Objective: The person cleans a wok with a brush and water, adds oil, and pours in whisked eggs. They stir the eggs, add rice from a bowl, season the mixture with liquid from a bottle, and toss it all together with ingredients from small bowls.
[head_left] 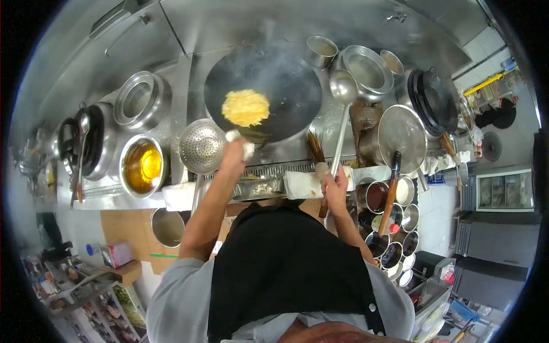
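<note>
My left hand [233, 155] is closed on a white cloth [248, 151] at the near left edge of a large black wok [291, 114]. A yellow, egg-like mass [246, 108] lies in the left part of the wok, and steam rises behind it. My right hand [335, 187] grips the handle of a long metal ladle [343, 87], whose bowl is beyond the wok's right side. Beside my left forearm sits a perforated skimmer [202, 146]. A bamboo brush [315, 150] and a folded white towel [302, 184] are next to my right hand.
A bowl of yellow oil [143, 166] stands at the left, below a metal pot [137, 102]. On the right are a round strainer [402, 139], a basin [367, 70] and several seasoning containers [376, 196]. Stacked black woks [437, 102] stand farther right.
</note>
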Motion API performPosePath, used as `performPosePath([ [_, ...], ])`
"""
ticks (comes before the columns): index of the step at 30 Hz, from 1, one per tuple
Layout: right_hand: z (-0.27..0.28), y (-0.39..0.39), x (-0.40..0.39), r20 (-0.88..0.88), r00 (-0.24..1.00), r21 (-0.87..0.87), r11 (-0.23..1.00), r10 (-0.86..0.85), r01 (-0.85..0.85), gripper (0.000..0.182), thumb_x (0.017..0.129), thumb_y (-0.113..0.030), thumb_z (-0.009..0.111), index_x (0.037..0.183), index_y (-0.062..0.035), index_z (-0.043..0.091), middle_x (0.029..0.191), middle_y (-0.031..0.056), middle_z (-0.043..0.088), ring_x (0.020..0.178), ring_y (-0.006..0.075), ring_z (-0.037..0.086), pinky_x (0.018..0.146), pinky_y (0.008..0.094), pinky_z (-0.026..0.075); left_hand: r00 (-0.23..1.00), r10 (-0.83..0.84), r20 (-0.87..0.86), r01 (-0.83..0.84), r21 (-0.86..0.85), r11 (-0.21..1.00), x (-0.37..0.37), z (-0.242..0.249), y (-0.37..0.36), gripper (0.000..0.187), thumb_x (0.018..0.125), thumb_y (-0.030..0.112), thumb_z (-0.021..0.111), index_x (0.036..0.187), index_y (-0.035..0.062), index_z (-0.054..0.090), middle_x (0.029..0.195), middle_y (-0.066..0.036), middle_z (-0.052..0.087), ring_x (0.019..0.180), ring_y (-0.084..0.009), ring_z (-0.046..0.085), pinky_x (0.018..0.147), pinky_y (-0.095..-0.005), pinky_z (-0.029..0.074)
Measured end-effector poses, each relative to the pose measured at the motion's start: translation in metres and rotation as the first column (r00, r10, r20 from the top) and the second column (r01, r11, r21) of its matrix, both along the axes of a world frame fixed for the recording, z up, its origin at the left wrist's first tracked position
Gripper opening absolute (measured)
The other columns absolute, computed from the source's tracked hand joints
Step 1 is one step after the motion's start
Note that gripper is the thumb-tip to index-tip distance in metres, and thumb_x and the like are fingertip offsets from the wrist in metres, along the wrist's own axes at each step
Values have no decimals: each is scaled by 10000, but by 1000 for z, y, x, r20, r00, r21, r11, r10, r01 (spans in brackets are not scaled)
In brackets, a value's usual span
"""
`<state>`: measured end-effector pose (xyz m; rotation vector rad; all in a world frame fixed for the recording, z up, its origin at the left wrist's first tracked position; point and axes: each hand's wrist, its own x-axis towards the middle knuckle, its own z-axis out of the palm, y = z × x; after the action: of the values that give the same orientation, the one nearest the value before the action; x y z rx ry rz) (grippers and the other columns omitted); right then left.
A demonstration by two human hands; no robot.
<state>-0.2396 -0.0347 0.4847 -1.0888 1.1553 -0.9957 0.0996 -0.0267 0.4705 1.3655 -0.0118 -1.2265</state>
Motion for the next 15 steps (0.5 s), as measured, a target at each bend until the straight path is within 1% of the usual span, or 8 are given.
performPosePath([
  [2, -4, -2, -10, -7, 1000, 25, 1000, -17, 18, 536, 990, -49, 592, 1504, -26, 442, 692, -23, 500, 482, 63, 440, 431, 245, 368, 999, -17, -27, 19, 72, 997, -21, -5, 37, 100, 915, 164, 628, 1009, 128, 628, 845, -16, 643, 745, -152, 599, 585, -334, 461],
  [3, -4, 3, -15, -37, 998, 10, 999, -46, 47, 548, 986, -50, 595, 1511, -24, 436, 689, -19, 503, 482, 65, 444, 433, 246, 374, 997, -56, -52, 48, -142, 989, -16, -44, 64, 90, 917, 171, 627, 1002, 141, 625, 857, -6, 645, 772, -137, 593, 596, -336, 461],
  [4, -2, 8, -18, -63, 995, -8, 997, -79, 78, 561, 982, -51, 598, 1517, -22, 430, 686, -15, 506, 481, 67, 449, 435, 247, 380, 976, 97, -194, -104, -23, 994, -22, -12, 87, 98, 901, 150, 629, 998, 153, 616, 822, -21, 634, 710, -138, 603, 527, -320, 460],
  [5, 1, 13, -20, -88, 990, -27, 993, -113, 111, 574, 978, -52, 601, 1523, -20, 423, 683, -11, 508, 480, 68, 453, 437, 249, 385, 959, 25, -282, -33, -24, 999, -8, -21, 115, 111, 887, 126, 622, 993, 134, 590, 780, -38, 620, 626, -150, 614, 417, -279, 427],
  [6, 4, 18, -23, -113, 985, -66, 991, -127, 120, 319, 984, -76, 594, 1294, -27, 536, 634, -4, 514, 464, 78, 487, 408, 242, 376, 942, 74, -328, -104, -77, 992, -5, -11, 133, 120, 873, 106, 626, 976, 106, 566, 732, -49, 610, 557, -161, 615, 341, -246, 380],
  [7, 8, 25, -26, -118, 982, -87, 987, -146, 136, 330, 984, -68, 590, 1306, -24, 532, 638, -5, 517, 466, 77, 488, 409, 244, 378, 937, 90, -337, -92, 12, 996, -1, 19, 142, 88, 856, 121, 625, 918, 105, 565, 714, -35, 609, 538, -157, 572, 386, -273, 375],
  [10, 14, 42, -27, -142, 976, -131, 981, -165, 146, 383, 983, -41, 580, 1359, -11, 513, 684, -2, 542, 468, 71, 487, 415, 248, 389, 973, 58, -222, -65, -21, 998, 18, 41, 116, 104, 882, 151, 658, 934, 126, 571, 729, -37, 613, 548, -160, 586, 391, -265, 385],
  [15, 47, 26, -1, -101, 994, -78, 995, 51, -59, 496, 992, -32, 590, 1469, -14, 454, 686, 2, 516, 501, 83, 482, 447, 253, 395, 991, -85, -103, 80, -52, 995, 20, 4, 7, 176, 932, 294, 676, 1002, 143, 620, 817, -4, 655, 708, -165, 624, 523, -347, 451],
])
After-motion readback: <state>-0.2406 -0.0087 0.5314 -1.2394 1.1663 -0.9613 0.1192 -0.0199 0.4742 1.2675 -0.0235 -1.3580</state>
